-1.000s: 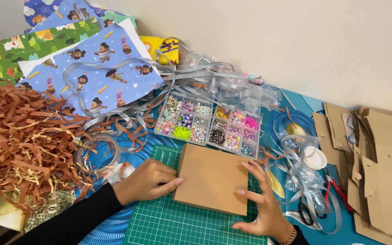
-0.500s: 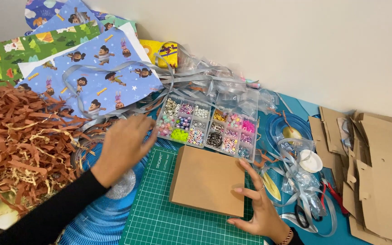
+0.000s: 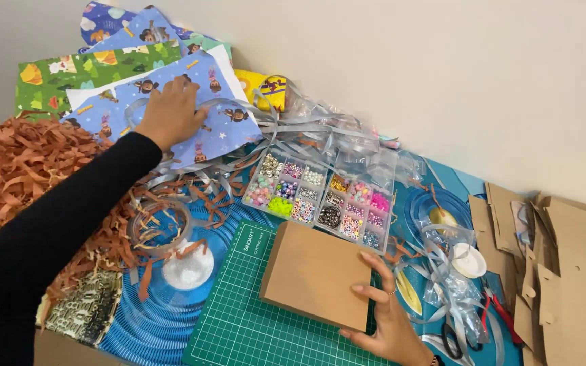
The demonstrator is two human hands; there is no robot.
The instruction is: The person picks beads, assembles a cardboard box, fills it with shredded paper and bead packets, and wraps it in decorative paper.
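Observation:
A flat brown cardboard box (image 3: 317,274) lies on a green cutting mat (image 3: 252,325). My right hand (image 3: 384,322) rests on the box's near right corner, fingers spread over its edge. My left hand (image 3: 169,112) is stretched far to the back left, palm down on a blue patterned sheet of wrapping paper (image 3: 222,132), touching a loop of silver ribbon there. Whether its fingers grip anything cannot be told.
A clear compartment box of coloured beads (image 3: 320,196) lies behind the brown box. Shredded brown paper (image 3: 22,169) is heaped at the left, green wrapping paper (image 3: 69,78) behind it. Tangled silver ribbon, a tape roll (image 3: 159,227), scissors (image 3: 452,339) and cardboard pieces (image 3: 564,271) lie around.
My left hand has left the brown box and travelled up and to the back left onto the blue wrapping paper. My right hand stays on the box's right corner.

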